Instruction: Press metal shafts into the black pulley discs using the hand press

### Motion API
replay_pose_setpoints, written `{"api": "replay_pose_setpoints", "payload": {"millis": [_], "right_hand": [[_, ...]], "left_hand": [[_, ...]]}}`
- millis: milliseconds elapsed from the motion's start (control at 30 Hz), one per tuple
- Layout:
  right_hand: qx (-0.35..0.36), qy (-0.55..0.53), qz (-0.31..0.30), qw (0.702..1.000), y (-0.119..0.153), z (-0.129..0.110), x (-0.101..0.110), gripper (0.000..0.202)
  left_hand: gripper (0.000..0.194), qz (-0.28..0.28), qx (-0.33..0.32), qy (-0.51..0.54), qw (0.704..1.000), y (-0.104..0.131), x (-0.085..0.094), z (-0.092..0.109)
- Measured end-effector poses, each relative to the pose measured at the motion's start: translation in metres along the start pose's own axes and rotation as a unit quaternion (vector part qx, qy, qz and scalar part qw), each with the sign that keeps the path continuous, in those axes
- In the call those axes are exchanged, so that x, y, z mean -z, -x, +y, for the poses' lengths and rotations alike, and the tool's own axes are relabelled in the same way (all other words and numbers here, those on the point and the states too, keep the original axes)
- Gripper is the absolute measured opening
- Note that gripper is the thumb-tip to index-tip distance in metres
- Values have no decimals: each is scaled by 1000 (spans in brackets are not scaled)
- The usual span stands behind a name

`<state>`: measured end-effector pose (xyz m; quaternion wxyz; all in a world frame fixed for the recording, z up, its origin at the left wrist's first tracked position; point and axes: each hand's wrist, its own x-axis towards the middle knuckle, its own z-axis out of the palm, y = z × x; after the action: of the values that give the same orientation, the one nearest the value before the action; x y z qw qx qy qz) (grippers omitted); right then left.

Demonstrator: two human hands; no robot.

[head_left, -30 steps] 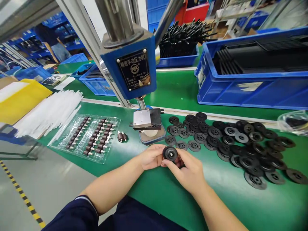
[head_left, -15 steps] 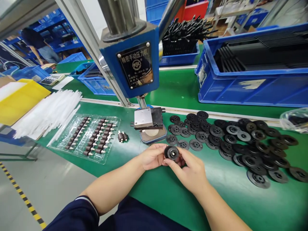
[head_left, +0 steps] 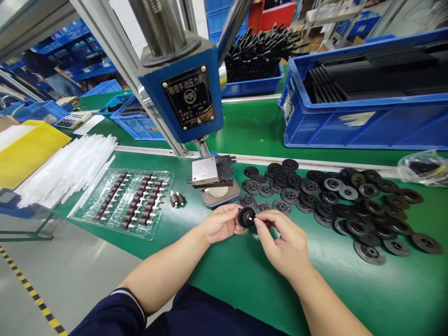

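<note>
My left hand grips a black flanged wheel by its rim, thumb on top. A small pale pin sticks out of the wheel's centre. Thumb and forefinger of my right hand are pinched together at that pin, touching the wheel's right side. Just beyond the hands stands a blue manual press, with a metal block over its base. Many flat black discs lie spread and overlapping to the right. Several dark rollers with pale shafts stand to the left of the press.
A clear plastic tray holds rows of dark rollers at left, beside a pile of white tubes and a yellow bin. Blue bins with black parts line the back. A plastic bag lies far right. Another person stands far left.
My right hand has drawn back a little to the right, from holding the wheel's side to pinching at its pin. The wheel has tilted to face more to the right.
</note>
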<state>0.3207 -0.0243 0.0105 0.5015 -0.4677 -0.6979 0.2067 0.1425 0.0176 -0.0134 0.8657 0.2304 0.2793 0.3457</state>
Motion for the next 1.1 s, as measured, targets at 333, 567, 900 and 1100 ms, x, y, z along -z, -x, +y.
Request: {"api": "replay_pose_setpoints", "payload": {"millis": [333,567,900,1100], "right_hand": [[-43,-11,-33,998,-3,0,3,3],[-36,18,-10,999,-1,-1,2,8],[-24,-18,-2,1000,1,-2,1,12],[-37,-68,-58,995,5,-3,-1,23]], "left_hand": [[39,31,-27,-50,998,0,-3,0],[37,18,-18,-25,999,-1,-1,-1],[43,-12,3,-43,999,-2,-1,-1],[51,-1,24,-55,998,-4,4,-3]]}}
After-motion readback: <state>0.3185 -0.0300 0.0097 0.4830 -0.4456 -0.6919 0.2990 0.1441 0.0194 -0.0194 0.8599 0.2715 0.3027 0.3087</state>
